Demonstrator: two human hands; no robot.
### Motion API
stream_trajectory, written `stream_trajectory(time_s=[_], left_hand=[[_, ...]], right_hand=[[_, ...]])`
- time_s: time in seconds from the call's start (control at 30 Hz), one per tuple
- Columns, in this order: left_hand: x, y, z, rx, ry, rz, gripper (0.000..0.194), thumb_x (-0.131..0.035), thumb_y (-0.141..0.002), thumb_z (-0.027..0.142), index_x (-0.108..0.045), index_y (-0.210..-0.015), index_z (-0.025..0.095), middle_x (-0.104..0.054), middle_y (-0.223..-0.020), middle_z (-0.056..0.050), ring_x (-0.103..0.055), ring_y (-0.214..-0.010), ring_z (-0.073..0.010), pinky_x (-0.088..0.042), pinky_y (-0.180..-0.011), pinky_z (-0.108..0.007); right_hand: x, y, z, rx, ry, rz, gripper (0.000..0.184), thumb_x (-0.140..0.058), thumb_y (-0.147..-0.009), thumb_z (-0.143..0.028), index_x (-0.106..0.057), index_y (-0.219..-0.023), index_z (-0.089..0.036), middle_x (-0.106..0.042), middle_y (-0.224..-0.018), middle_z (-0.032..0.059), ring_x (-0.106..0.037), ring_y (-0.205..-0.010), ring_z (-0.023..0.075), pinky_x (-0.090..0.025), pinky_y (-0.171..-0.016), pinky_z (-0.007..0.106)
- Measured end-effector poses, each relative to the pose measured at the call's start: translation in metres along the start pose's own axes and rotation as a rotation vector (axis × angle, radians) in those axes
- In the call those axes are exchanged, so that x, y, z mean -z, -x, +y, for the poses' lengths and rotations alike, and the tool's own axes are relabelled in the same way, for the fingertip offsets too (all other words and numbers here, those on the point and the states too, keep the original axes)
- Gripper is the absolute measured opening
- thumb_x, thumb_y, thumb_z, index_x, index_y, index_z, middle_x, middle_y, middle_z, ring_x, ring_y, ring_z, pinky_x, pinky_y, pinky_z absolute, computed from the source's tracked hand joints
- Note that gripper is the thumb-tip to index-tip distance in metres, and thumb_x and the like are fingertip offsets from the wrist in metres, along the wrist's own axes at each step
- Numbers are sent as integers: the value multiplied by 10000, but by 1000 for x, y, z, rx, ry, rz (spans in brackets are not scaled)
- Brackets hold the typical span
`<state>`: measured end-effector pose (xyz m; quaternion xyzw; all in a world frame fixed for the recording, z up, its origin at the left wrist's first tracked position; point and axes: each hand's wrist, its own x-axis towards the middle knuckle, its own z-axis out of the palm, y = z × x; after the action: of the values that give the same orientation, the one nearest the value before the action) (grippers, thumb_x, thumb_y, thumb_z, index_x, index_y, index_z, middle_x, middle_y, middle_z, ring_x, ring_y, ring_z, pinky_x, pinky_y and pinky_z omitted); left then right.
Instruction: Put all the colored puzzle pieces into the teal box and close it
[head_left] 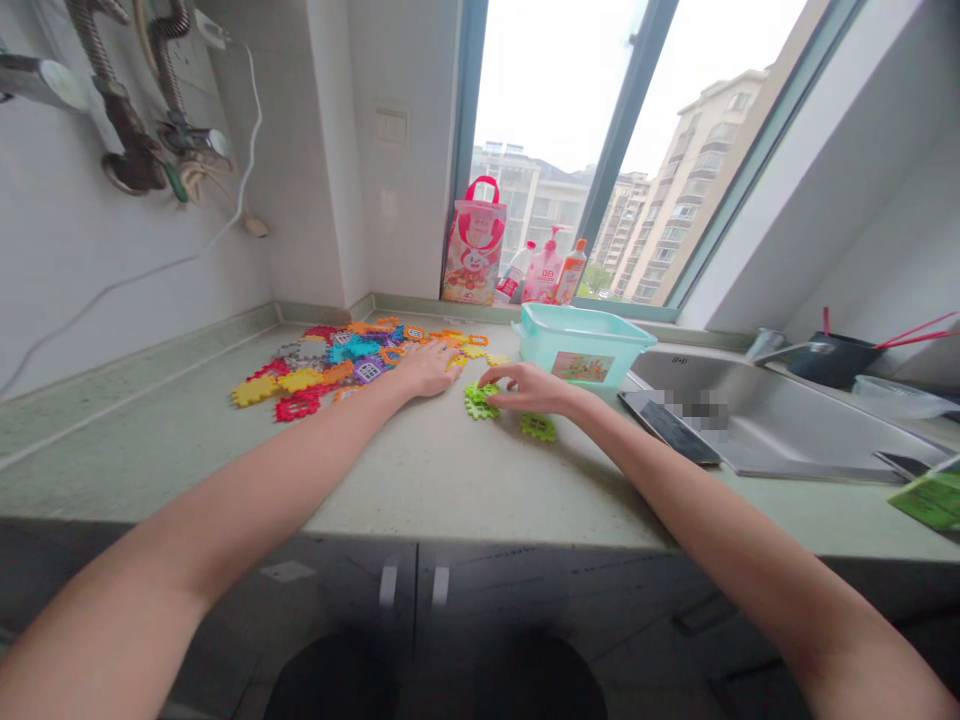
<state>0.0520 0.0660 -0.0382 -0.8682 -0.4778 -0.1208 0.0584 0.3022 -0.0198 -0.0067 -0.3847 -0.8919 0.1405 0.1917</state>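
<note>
My left hand (432, 369) lies palm down at the right side of a spread of plastic building pieces (352, 349), its fingers stretched over them. These are flat, notched, gear-like pieces in red, yellow, orange, blue, purple and grey, some with window patterns. My right hand (531, 388) has its thumb and fingers curled on a light green building piece (481, 402), which appears to overlap another green one. Under my right wrist, a separate green piece (538, 428) rests on the counter. Just behind this hand stands a mint plastic tub (637, 348) with a picture label.
A dark phone-like slab (667, 428) lies at the edge of the steel sink (780, 455). By the window are a pink bag (474, 250) and several bottles (543, 275). A black pot (844, 362) and a green box (930, 497) sit at right. A white cord hangs at left.
</note>
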Motion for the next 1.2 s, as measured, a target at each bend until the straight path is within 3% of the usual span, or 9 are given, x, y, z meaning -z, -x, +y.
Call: stream_trajectory(time_s=[0.2,0.33,0.43,0.53,0.73,0.9,1.0,1.1,1.2], left_hand=[[1,-1,0,6,-12,-10,578,-408,-1087,545,-549,-1567,257,-508,-1666,-140,-446,-1533,-374,-323,-1260,-587],[3,1,1,-8,-30,-5,562,-402,-1092,523,-549,-1572,270,-533,-1647,-123,-456,-1531,-351,-333,-1262,-556],[4,1,3,0,-38,-20,586,-391,-1094,528,-537,-1590,251,-505,-1671,-138,-429,-1554,-354,-325,-1267,-566],[5,1,4,13,-30,-35,612,-375,-1096,539,-529,-1598,226,-473,-1695,-147,-401,-1573,-365,-300,-1278,-588],[7,2,5,15,-16,-44,610,-365,-1094,532,-536,-1592,224,-485,-1690,-135,-390,-1582,-365,-285,-1289,-597],[11,5,9,48,-22,-60,611,-351,-1095,545,-512,-1607,254,-453,-1716,-110,-380,-1593,-346,-294,-1294,-566],[13,7,11,40,-6,-59,590,-365,-1089,532,-521,-1597,276,-460,-1712,-89,-387,-1588,-336,-294,-1295,-555],[12,6,10,40,-8,-57,591,-373,-1084,535,-522,-1596,279,-464,-1709,-88,-388,-1585,-332,-298,-1291,-556],[11,5,9,32,-24,-51,598,-365,-1089,538,-516,-1602,270,-476,-1700,-95,-399,-1576,-329,-310,-1284,-546]], right_hand=[[-4,-1,-1,-63,74,86,352,-816,-845,-310,-780,-1183,-217,-824,-1091,66,-758,-1004,216,-558,-933,340],[0,1,-8,14,18,113,371,-790,-850,-315,-758,-1208,-225,-816,-1148,68,-751,-1033,221,-559,-953,362],[6,2,-13,47,-54,29,333,-773,-863,-318,-766,-1186,-236,-809,-1196,53,-742,-1097,226,-556,-970,358],[6,3,-14,-12,-62,-72,388,-837,-832,-366,-779,-1199,-254,-808,-1197,48,-744,-1111,238,-559,-951,344],[8,5,-29,-70,77,-101,460,-881,-815,-425,-763,-1222,-247,-805,-1133,69,-744,-1014,227,-545,-862,311],[54,20,-44,-211,242,-157,435,-846,-821,-486,-777,-1184,-255,-807,-1070,63,-738,-870,226,-513,-753,312],[78,33,-45,-338,216,-291,481,-835,-810,-564,-777,-1169,-249,-813,-1029,74,-754,-868,256,-530,-726,337],[75,38,-48,-438,266,-395,559,-913,-709,-577,-777,-1136,-244,-810,-988,83,-766,-889,289,-551,-708,350],[58,35,-54,-511,320,-442,740,-960,-644,-523,-725,-1285,-237,-795,-1002,89,-760,-826,284,-557,-657,351]])
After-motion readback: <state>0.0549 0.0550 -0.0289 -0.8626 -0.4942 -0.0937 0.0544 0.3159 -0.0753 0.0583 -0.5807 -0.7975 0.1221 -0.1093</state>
